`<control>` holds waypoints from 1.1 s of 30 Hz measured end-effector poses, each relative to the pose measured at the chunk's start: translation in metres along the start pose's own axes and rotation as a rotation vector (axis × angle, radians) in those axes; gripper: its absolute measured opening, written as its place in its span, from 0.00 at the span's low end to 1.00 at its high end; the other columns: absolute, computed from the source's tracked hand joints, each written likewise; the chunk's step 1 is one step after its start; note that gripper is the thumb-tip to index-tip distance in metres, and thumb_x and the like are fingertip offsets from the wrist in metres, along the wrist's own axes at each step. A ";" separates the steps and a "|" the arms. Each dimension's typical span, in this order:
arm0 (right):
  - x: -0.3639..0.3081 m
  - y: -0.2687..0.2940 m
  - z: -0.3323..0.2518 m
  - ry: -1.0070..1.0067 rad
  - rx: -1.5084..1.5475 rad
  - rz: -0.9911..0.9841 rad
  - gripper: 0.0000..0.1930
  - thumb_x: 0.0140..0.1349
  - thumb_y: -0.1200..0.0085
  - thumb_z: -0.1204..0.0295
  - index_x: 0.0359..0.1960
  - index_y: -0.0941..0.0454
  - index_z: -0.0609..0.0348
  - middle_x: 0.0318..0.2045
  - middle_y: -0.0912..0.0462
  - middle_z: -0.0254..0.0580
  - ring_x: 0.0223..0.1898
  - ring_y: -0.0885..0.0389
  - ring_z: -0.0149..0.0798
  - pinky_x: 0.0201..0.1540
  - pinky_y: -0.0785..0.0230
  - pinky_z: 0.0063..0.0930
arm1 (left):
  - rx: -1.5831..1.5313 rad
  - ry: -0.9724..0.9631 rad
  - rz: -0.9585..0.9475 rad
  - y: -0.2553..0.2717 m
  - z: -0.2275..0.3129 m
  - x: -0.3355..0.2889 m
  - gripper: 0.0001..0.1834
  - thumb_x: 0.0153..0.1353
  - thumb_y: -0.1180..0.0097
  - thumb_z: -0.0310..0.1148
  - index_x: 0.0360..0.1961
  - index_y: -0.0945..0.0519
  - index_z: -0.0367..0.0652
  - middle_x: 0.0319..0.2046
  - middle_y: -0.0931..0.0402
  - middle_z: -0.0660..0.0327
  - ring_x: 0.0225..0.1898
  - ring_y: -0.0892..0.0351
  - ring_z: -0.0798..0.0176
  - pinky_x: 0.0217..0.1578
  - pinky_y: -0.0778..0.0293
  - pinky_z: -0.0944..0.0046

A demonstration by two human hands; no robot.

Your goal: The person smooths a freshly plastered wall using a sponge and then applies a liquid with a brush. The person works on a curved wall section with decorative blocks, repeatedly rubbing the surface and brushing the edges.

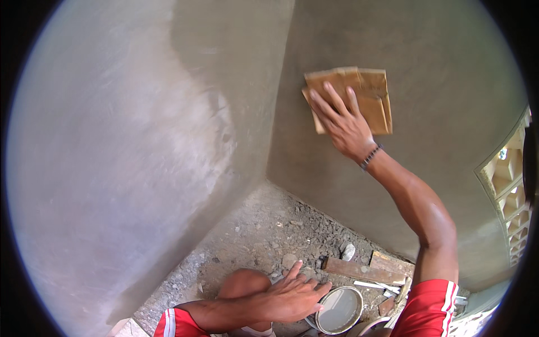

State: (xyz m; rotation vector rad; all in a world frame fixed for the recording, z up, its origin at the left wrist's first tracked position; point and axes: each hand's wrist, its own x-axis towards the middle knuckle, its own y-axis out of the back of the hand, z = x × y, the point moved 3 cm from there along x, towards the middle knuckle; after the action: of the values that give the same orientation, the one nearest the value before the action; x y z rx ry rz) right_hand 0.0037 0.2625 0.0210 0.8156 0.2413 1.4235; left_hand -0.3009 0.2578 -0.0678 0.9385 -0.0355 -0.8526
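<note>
My right hand is pressed flat, fingers spread, on a folded piece of brown paper, holding it against the grey plastered wall on the right. The paper has creased layers, and its left edge stands a little away from the wall. Low in the view, my left hand hangs with its fingers apart and nothing in it. It is next to my bent knee, just left of a round bucket of greyish water.
A second plastered wall, patchy light and dark, meets the right one in a corner. Rubble covers the ground. Wood planks, a pale stone and another container lie near the bucket. Patterned openwork blocks edge the right side.
</note>
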 end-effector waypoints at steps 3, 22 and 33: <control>-0.049 0.010 0.030 -0.001 0.014 -0.080 0.33 0.56 0.49 0.70 0.68 0.33 0.46 0.74 0.47 0.30 0.77 0.58 0.44 0.74 0.68 0.64 | -0.019 -0.077 0.050 0.001 0.006 -0.021 0.33 0.74 0.63 0.47 0.71 0.46 0.35 0.51 0.30 0.45 0.54 0.30 0.42 0.70 0.65 0.34; -0.118 -0.073 -0.055 0.143 0.028 -0.334 0.34 0.62 0.52 0.63 0.72 0.40 0.48 0.76 0.52 0.34 0.77 0.61 0.43 0.75 0.64 0.55 | 0.010 -0.057 0.103 -0.006 0.016 -0.019 0.32 0.72 0.59 0.46 0.70 0.42 0.36 0.48 0.27 0.45 0.52 0.26 0.42 0.69 0.59 0.32; -0.029 0.033 0.071 -0.598 -0.436 0.005 0.35 0.60 0.51 0.63 0.72 0.40 0.44 0.73 0.43 0.42 0.73 0.48 0.57 0.69 0.60 0.68 | 0.000 -0.093 0.074 -0.003 0.015 -0.003 0.32 0.73 0.60 0.47 0.70 0.42 0.36 0.46 0.26 0.47 0.51 0.26 0.43 0.69 0.59 0.33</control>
State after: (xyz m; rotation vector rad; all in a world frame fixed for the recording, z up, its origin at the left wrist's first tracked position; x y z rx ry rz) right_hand 0.0159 0.2079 0.0833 0.8329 -0.5119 1.1170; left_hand -0.3101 0.2485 -0.0597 0.8919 -0.1490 -0.8274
